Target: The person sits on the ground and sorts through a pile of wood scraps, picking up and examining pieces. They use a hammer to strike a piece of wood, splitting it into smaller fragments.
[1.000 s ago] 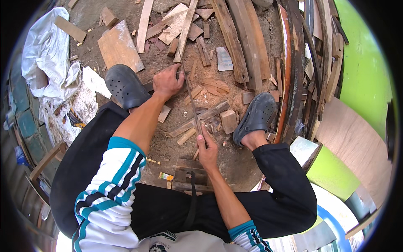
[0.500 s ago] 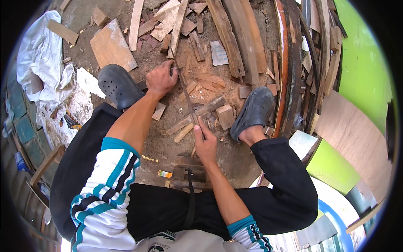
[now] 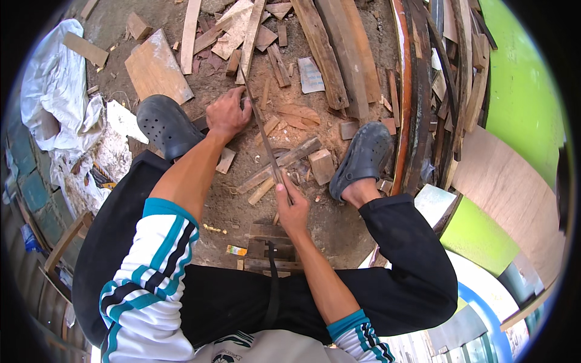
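My right hand (image 3: 290,204) is wrapped round the near end of a long, narrow, dark blade (image 3: 264,130). Seen almost edge-on, the blade slants away to the upper left; I cannot tell whether it is a saw or a machete. Its far part passes just right of my left hand (image 3: 227,113), which is low to the ground with curled fingers, beside my left clog (image 3: 167,126). What those fingers grip is hidden beneath them. Below the blade lie a narrow wood strip (image 3: 293,158) and a small wood block (image 3: 321,166).
Wood offcuts, a square board (image 3: 158,66) and long planks (image 3: 324,51) lie ahead. More timber (image 3: 417,91) is stacked at the right, beside a green panel (image 3: 520,85). A white plastic sack (image 3: 57,85) lies left. My right clog (image 3: 362,158) stands near the wood block.
The whole view has shifted slightly. Both hands and the blade keep nearly the same places relative to the wood and my feet.
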Demonstrator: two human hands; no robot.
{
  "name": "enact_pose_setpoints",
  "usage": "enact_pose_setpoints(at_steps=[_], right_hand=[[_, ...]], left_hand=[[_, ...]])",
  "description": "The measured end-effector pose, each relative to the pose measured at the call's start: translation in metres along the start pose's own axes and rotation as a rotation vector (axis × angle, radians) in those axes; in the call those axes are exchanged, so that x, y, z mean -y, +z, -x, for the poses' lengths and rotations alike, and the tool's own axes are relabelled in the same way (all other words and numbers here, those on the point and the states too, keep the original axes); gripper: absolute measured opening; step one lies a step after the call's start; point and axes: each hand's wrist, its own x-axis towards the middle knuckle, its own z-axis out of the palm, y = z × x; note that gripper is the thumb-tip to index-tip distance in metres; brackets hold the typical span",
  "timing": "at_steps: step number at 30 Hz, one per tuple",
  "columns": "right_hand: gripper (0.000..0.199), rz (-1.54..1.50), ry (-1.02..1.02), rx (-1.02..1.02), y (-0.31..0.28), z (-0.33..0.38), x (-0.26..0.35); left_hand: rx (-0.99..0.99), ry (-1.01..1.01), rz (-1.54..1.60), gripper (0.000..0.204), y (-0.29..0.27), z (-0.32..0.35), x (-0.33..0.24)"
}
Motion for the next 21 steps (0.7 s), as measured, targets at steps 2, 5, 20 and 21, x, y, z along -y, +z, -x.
enact_pose_setpoints(at_steps=[2, 5, 20, 21], right_hand=[[0.044, 0.06, 0.129, 0.039, -0.014, 0.014, 0.0], [0.044, 0.067, -0.025, -0.004, -0.013, 0.014, 0.0], [0.045, 0.032, -0.076, -0.047, 0.008, -0.006, 0.017], [0.044, 0.041, -0.064, -0.046, 0.004, 0.0, 0.007]], left_hand=[[-0.005, -0.001, -0.01, 0.04, 0.0, 0.001, 0.001], [0.002, -0.016, -0.012, 0.04, 0.001, 0.001, 0.0], [-0.015, 0.003, 0.019, 0.039, 0.0, 0.002, -0.001], [-0.032, 0.003, 0.017, 0.039, 0.0, 0.0, 0.0]])
